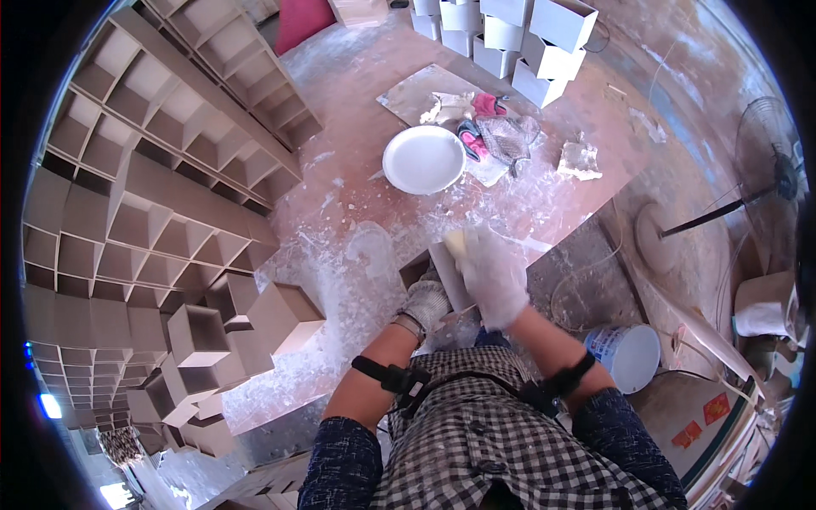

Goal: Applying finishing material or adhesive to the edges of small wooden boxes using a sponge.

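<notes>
In front of my body is an open box (454, 278), brown inside, with a pale grey side turned to the right. My left hand (427, 304), in a knitted glove, grips the box from its left, and its fingertips are partly hidden inside. In my right hand (495, 276), gloved in white and slightly blurred, is a pale yellow sponge-like block (456, 244), close against the pale side. Whether the block touches the box I cannot tell. Beyond the hands stands a round white basin (423, 160) with whitish contents.
Brown boxes (197, 333) and tall stacks of them (161, 229) line the left. White boxes (544, 55) are piled at the far side. Cloths (506, 136) lie beside the basin on the white-smeared work surface. A bucket (625, 357) and a standing fan (784, 177) are at the right.
</notes>
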{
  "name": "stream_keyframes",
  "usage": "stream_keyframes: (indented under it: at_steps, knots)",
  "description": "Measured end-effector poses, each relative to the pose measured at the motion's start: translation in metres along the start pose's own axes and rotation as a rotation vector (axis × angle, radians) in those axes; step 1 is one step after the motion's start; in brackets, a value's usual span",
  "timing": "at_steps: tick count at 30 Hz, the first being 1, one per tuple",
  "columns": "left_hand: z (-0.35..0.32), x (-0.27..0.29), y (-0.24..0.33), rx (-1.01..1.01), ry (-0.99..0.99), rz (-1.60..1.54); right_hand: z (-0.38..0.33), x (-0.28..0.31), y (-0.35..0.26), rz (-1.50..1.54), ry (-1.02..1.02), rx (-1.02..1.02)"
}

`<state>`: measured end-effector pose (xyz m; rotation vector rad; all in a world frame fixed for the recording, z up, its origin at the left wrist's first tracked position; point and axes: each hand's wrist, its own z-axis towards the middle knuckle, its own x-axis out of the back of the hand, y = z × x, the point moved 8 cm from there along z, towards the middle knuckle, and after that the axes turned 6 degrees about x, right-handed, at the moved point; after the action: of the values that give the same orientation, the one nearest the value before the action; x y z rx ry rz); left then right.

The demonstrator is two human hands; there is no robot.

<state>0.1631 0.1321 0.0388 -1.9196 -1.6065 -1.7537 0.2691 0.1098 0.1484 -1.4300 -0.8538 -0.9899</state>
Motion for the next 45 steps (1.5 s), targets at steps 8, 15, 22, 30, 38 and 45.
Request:
stream_keyframes:
  at_steps: [8, 15, 22, 30, 38, 45]
  knots:
    - [0.017, -0.071, -0.058, 0.273, -0.433, -0.220, -0.037, 0.026, -0.040, 0.108, 0.211, 0.149]
    - [0.021, -0.056, -0.066, -0.035, 0.062, -0.031, -0.037, 0.027, -0.058, 0.108, 0.226, 0.232]
    - [0.004, 0.004, -0.005, 0.175, -0.152, 0.040, -0.140, 0.023, 0.007, 0.289, 0.277, 0.237]
    - [0.000, -0.015, -0.020, -0.278, 0.214, 0.363, 0.004, 0.019, 0.026, 0.584, 0.095, 0.140]
    - [0.014, -0.004, -0.010, 0.034, -0.081, 0.295, -0.140, 0.002, 0.025, 0.357, 0.151, 0.016]
    - [0.009, -0.006, 0.015, -0.350, -0.216, 0.700, -0.141, 0.043, 0.014, 0.445, 0.524, 0.160]
